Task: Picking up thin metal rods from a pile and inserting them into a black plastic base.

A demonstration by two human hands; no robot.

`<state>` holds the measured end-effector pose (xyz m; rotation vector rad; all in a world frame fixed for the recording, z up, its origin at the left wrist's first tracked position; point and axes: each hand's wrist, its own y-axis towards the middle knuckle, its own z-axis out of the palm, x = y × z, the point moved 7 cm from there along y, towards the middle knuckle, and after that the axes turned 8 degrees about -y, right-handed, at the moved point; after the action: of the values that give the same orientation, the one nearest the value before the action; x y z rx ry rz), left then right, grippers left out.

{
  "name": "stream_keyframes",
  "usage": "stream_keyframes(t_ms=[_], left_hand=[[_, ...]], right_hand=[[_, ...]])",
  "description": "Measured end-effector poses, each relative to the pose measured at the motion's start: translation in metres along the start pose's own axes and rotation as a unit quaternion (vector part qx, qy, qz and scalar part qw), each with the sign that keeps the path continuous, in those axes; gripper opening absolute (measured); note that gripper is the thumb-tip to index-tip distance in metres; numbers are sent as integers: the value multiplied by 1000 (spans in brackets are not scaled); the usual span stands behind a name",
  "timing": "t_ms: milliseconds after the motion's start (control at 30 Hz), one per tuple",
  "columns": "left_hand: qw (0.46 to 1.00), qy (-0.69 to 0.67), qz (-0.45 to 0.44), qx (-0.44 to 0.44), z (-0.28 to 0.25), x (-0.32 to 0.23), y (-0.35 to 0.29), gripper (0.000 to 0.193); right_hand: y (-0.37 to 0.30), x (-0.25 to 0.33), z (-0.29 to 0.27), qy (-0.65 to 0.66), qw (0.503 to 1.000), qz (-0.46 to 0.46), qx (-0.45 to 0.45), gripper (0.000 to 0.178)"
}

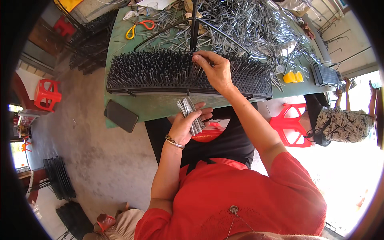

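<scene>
Silvery strips [186, 107] lie bunched in the left hand [187, 122].

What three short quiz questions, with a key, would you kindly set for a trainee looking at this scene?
1. Multiple choice: what does the person's left hand hold?
A) scissors
B) a bundle of thin metal strips
C) a red stool

2. True or false: the dark phone lies on the green tabletop, to the left of the left hand.

3. Short answer: which end of the black perforated rack, as the person sees it, shows more unfilled holes, the left or the right?

Key:
1. B
2. True
3. The right
</scene>
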<state>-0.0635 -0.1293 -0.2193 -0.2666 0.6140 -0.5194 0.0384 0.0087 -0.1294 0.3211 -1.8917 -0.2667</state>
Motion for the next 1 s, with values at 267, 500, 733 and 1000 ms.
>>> stream_keyframes(t_ms=[267, 500, 733, 1000], left_hand=[[999, -26, -9, 24, 0, -1, -1, 39], [999, -27, -5, 28, 4, -2, -3, 41], [998, -21, 2, 64, 9, -10, -5, 42], [997, -6, 25, 78, 21, -20, -10, 42]], right_hand=[[-2, 11, -2, -53, 998, -46, -1, 17], [-13, 21, 8, -183, 960, -212, 8, 16], [-27, 42, 7, -247, 918, -310, 3, 16], [-50, 10, 22, -28, 956, 72, 282, 23]])
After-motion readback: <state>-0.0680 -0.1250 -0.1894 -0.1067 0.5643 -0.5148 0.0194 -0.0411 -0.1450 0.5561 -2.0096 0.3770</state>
